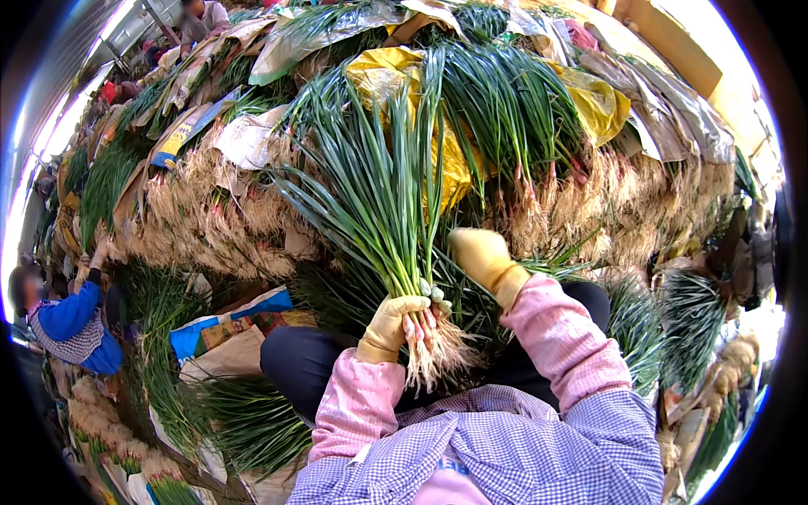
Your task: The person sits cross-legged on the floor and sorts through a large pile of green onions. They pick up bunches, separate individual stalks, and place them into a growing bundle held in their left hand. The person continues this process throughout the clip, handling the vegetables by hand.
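In the middle of the frame is a bunch of green onions (pixel 383 210), with its long leaves fanned toward the top and its pale roots (pixel 438 358) hanging at the lower end. The left hand (pixel 390 326), in a yellow glove, holds this bunch just above the roots. Its fingers (pixel 434 294) are curled around the stems, pressed close to one another, and their tips look greyish. To the right of the bunch, and apart from it, is the right hand (pixel 484 259), also in a yellow glove. It is blurred; I cannot tell whether its fingers are spread or pinch something.

Behind the bunch, in the upper centre, there is a yellow plastic sheet (pixel 454 172). To the right of this sheet lies a row of more onions (pixel 513 105), their roots pointing to the lower side of the frame. In the lower left, a sack with a blue edge (pixel 231 326) lies near loose green leaves (pixel 252 421). At the far left of the frame, a co-worker (pixel 80 328) with blue sleeves extends an arm toward a pile.
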Demonstrator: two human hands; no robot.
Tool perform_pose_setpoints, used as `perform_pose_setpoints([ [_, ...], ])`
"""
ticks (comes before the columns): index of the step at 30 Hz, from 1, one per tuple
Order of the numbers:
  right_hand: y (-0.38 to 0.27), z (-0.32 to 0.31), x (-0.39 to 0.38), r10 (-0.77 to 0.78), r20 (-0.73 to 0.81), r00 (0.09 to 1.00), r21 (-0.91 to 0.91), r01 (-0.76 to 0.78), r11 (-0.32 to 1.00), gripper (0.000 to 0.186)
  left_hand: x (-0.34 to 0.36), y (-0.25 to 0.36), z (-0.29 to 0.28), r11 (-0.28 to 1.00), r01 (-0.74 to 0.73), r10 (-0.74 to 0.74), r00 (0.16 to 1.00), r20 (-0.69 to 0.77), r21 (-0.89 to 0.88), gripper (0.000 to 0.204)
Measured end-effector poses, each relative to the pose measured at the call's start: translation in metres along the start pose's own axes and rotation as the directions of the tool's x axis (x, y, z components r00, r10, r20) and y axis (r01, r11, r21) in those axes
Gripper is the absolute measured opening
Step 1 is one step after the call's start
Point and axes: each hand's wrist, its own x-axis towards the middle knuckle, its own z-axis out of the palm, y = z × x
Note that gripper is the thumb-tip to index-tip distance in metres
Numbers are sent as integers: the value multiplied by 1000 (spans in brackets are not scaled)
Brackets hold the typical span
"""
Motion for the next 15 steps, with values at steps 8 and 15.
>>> perform_pose_setpoints([
  [8,16,-7,10,-223,266,938,193,175,966,28,-32,38,34,863,-98,329,853,406,-495,23],
  [15,31,-18,154,107,-324,940,173,-52,983,38,2,34,14,900,-205,301,931,206,-386,60],
])
